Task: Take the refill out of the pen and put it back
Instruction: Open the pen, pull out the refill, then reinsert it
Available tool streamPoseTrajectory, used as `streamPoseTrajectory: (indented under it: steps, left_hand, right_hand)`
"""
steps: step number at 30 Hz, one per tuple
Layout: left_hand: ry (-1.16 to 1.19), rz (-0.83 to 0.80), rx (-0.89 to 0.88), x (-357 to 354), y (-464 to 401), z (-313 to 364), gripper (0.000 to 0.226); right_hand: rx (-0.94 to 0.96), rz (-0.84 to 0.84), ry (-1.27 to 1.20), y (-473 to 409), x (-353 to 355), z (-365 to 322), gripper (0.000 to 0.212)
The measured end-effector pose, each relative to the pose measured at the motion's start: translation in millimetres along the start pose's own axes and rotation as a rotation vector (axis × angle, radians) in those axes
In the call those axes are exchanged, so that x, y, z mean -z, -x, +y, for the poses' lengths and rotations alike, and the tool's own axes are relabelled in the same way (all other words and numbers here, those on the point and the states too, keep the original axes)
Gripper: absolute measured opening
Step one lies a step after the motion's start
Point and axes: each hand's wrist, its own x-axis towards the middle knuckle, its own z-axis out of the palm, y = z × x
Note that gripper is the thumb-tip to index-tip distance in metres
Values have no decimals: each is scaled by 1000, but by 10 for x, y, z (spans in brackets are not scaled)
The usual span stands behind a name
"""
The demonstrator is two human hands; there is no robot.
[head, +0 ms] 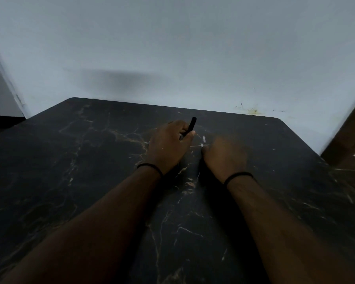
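Pen [192,125] gripped by left hand [168,146] | right hand [223,154] blurred, grip unclear | dark marble table [70,160], wall [172,48] behind

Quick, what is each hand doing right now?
Left hand: gripping the black pen.
Right hand: blurred; a thin pale piece shows at its fingers, grip cannot be told.

Two forearms in view, both bare to the frame edge; no sleeves visible. Left hand [168,146]: thin black band [150,167] around the wrist just behind it, cord-like, plain. Right hand [223,156]: matching thin black band [239,176] at the wrist just behind it. Right hand is motion-blurred, finger detail unreadable. No rings or watch discernible on either hand.
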Motion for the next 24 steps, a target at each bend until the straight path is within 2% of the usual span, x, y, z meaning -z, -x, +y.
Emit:
streamPoseTrajectory:
  steps: [3, 6, 9, 11, 14, 19, 24]
  left_hand:
    - [2, 8, -12, 11, -4, 11, 20]
    - [14, -11, -4, 28, -11, 26, 18]
    - [2, -8, 1, 44, -13, 30, 20]
    - [-10, 1, 1, 54, -11, 33, 21]
    - [-22, -5, 9, 54, -10, 29, 21]
    - [-35, 14, 24, 75, -13, 13, 17]
    - [-59, -9, 36, 75, -40, -13, 13]
  right_hand:
    - [-23, 80, -123, -66, 39, 41, 37]
    - [-42, 191, -307, -70, 56, 57, 28]
    - [36, 319, -507, -20, 40, 22, 14]
    - [76, 369, -616, 3, 26, -20, 20]
    - [121, 375, -730, 26, 3, -56, 33]
    - [188, 471, -837, 38, -26, -94, 25]
    - [150, 421, -902, -9, -59, -98, 24]
